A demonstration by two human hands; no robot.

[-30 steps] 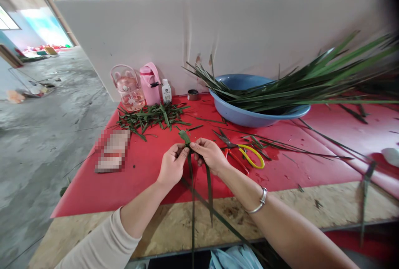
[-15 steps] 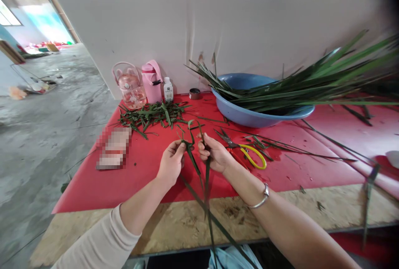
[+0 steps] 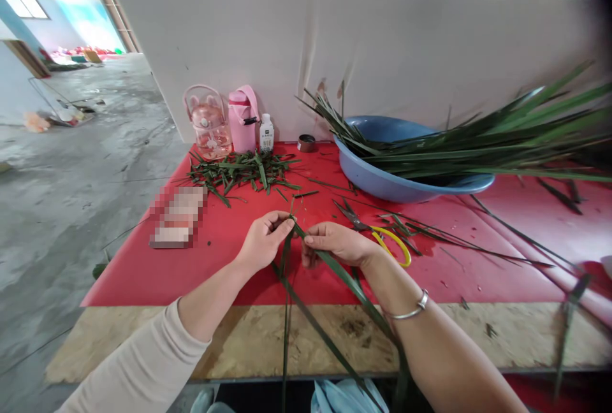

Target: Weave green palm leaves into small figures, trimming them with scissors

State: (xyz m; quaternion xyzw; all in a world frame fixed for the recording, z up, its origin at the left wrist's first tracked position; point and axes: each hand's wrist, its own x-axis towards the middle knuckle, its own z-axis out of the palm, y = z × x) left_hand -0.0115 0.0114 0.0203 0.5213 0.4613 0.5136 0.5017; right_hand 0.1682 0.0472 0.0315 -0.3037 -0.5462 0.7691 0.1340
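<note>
Long green leaf strips (image 3: 318,324) cross and meet at my left hand (image 3: 269,234), which pinches the point where they join. Their long ends hang down over the table's front edge toward my lap. My right hand (image 3: 337,244) is closed around one wide strip (image 3: 356,289) just right of the join, and this strip runs back under my right forearm. Exactly how the strips are folded is hidden by my fingers. Scissors with yellow handles (image 3: 394,244) lie on the red cover just beyond my right hand, blades pointing away to the left.
A blue basin (image 3: 406,190) full of long leaves stands back right. Leaf scraps (image 3: 239,171) are heaped back left, before a pink jug (image 3: 210,129), a pink flask (image 3: 243,123) and a white bottle (image 3: 266,132). A small round tin (image 3: 306,143) sits near the white panel (image 3: 229,50).
My right hand has moved lower and turned, drawing a strip out to the right. The loop that stood up between my hands is gone. The view has shifted slightly.
</note>
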